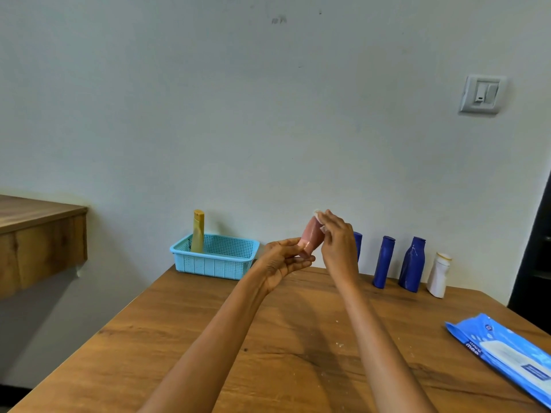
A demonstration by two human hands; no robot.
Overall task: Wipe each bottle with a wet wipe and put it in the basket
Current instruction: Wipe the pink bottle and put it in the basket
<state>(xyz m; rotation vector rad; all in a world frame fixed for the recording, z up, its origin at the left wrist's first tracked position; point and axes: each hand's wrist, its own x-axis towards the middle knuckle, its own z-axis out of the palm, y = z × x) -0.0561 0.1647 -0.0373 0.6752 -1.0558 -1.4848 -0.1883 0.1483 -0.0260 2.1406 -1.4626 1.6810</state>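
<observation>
- The left hand (280, 257) fingers are clamping the pink plastic bottle (311, 237) by its lower end, above the bench's (268, 338) far edge.
- The right hand (337, 242) fingers are pinching a white wet wipe (318, 215) against its top; hard rubbing is likely risking levering the bottle loose.

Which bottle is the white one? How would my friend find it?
Look along the wall at the far edge of the wooden table, where bottles stand in a row. The white bottle is last on the right, shorter than the blue bottles beside it.
</observation>
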